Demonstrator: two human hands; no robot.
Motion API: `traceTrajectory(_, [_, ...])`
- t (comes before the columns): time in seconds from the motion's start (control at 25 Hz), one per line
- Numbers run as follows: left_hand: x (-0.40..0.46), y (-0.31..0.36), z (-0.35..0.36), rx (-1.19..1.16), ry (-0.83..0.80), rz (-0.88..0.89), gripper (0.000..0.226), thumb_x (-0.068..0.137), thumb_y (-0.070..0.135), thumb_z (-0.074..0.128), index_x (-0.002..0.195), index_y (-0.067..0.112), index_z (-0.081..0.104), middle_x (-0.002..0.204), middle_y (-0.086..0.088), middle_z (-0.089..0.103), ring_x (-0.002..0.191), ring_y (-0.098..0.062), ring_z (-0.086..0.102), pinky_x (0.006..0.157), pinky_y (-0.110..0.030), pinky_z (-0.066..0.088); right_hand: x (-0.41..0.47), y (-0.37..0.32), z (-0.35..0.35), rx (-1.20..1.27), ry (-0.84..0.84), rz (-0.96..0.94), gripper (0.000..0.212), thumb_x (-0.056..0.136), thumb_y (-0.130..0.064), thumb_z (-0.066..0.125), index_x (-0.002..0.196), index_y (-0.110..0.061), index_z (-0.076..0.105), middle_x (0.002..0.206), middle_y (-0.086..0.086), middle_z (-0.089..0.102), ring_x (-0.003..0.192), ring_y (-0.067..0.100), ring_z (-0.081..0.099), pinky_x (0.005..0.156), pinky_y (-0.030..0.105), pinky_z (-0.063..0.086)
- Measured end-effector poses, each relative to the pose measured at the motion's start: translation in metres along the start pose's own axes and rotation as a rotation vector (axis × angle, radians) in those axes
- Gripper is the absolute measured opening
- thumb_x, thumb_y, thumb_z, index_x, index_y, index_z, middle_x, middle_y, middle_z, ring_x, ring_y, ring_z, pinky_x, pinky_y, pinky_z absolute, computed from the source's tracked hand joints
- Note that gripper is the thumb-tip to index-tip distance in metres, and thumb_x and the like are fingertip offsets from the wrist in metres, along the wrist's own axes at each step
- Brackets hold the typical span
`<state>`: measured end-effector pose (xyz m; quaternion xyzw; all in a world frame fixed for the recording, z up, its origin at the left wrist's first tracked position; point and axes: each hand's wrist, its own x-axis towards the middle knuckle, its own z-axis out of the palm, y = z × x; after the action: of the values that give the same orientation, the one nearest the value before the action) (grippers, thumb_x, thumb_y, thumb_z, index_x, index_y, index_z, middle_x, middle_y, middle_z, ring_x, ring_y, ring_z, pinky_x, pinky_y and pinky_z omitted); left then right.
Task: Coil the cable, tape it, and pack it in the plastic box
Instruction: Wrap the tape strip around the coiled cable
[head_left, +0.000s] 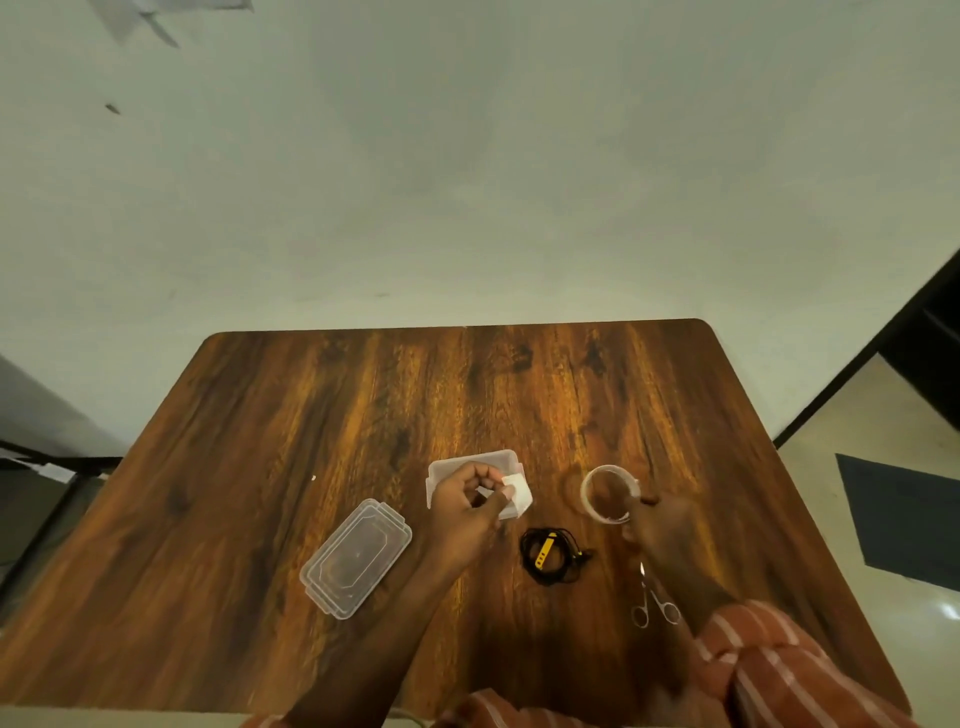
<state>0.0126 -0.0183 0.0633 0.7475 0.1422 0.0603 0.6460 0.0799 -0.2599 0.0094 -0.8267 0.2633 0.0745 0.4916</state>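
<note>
Wooden table: right hand pinches tape roll, left hand grips white paper; anchor coiled cable before taping.

— What is the table under your hands made of?
— Wood grain, brown, with a soft sheen where the light falls.
— And the lid and box?
— Both clear plastic, smooth and slightly glossy. The tape roll you touch is see-through plastic too, shiny along its rim.
— The scissors?
— Bright metal, polished.
— The cable?
— Black, matt, with a yellow plastic piece. Your sleeve is striped cloth.
</note>
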Motion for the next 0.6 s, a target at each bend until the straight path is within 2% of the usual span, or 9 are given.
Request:
traceTrajectory(0.08, [-0.002,0.009,0.004,-0.098,-0.029,-0.010,0.017,0.080,0.003,0.074,0.093,0.012,0.068,0.081,-0.001,0.067,0.067,-0.015,0.065,0.055,-0.025,0.051,0.019,0.004,-0.002,0.052,-0.026,0.159,0.026,0.089,-0.022,0.068,0.093,0.004,0.070,0.068,0.017,0.073,0.058,0.029,0.071,0.065,0.047,0.060])
traceTrajectory(0.16, [-0.001,0.018,0.003,-0.155,-0.082,-0.003,0.026,0.083,-0.001,0.071,0.107,0.010,0.067,0.079,-0.004,0.065,0.064,-0.011,0.063,0.058,-0.021,0.050,0.022,0.012,0.000,0.115,-0.059,0.254,0.030,0.086,-0.025,0.072,0.100,0.002,0.070,0.074,0.016,0.072,0.065,0.033,0.072,0.072,0.052,0.062])
traceTrajectory(0.24, [0.002,0.029,0.002,-0.167,-0.127,0.016,0.025,0.085,-0.001,0.068,0.108,0.010,0.069,0.084,-0.015,0.066,0.062,-0.009,0.064,0.058,-0.019,0.049,0.005,0.005,0.001,0.131,0.007,0.185,0.030,0.086,-0.032,0.067,0.100,-0.006,0.071,0.080,0.013,0.073,0.069,0.031,0.072,0.061,0.047,0.062])
traceTrajectory(0.32, [0.010,0.036,0.001,-0.214,-0.191,0.029,0.018,0.085,-0.002,0.067,0.095,0.012,0.073,0.093,-0.016,0.071,0.072,-0.009,0.066,0.062,-0.020,0.050,-0.015,-0.012,0.005,0.201,-0.007,0.111,0.024,0.089,-0.032,0.061,0.093,-0.010,0.070,0.084,0.009,0.070,0.070,0.026,0.067,0.051,0.031,0.050])
traceTrajectory(0.36, [0.013,0.037,0.001,-0.259,-0.246,0.039,0.018,0.083,-0.002,0.067,0.090,0.014,0.073,0.097,-0.010,0.072,0.082,-0.010,0.067,0.067,-0.021,0.051,-0.027,-0.024,0.008,0.295,-0.138,0.108,0.022,0.090,-0.033,0.060,0.086,-0.013,0.068,0.081,0.008,0.067,0.067,0.022,0.063,0.051,0.027,0.044])
traceTrajectory(0.4, [0.017,0.039,0.001,-0.305,-0.320,0.047,0.019,0.080,-0.001,0.067,0.085,0.016,0.073,0.102,-0.003,0.071,0.093,-0.012,0.065,0.074,-0.023,0.052,-0.039,-0.037,0.011,0.403,-0.341,0.134,0.028,0.090,-0.039,0.060,0.082,-0.014,0.067,0.079,0.008,0.065,0.066,0.020,0.061,0.052,0.027,0.043])
traceTrajectory(0.48, [0.026,0.040,0.002,-0.348,-0.491,0.057,0.015,0.076,0.006,0.067,0.080,0.019,0.072,0.117,0.002,0.066,0.111,-0.017,0.058,0.089,-0.029,0.048,-0.055,-0.059,0.012,0.565,-0.748,0.234,0.047,0.091,-0.054,0.053,0.093,-0.011,0.073,0.088,0.010,0.071,0.078,0.022,0.066,0.064,0.033,0.050])
traceTrajectory(0.52, [0.030,0.039,0.002,-0.349,-0.568,0.058,0.012,0.075,0.009,0.067,0.080,0.019,0.071,0.124,-0.001,0.062,0.117,-0.020,0.055,0.094,-0.034,0.045,-0.060,-0.065,0.011,0.622,-0.886,0.259,0.053,0.091,-0.057,0.051,0.102,-0.010,0.073,0.095,0.012,0.073,0.087,0.025,0.068,0.070,0.036,0.052])
traceTrajectory(0.6, [0.038,0.039,0.000,-0.364,-0.682,0.028,0.010,0.075,0.009,0.066,0.079,0.017,0.069,0.133,-0.008,0.055,0.125,-0.026,0.048,0.101,-0.042,0.038,-0.060,-0.069,0.007,0.678,-1.046,0.242,0.052,0.086,-0.052,0.063,0.109,-0.007,0.071,0.103,0.013,0.073,0.094,0.025,0.069,0.076,0.037,0.053])
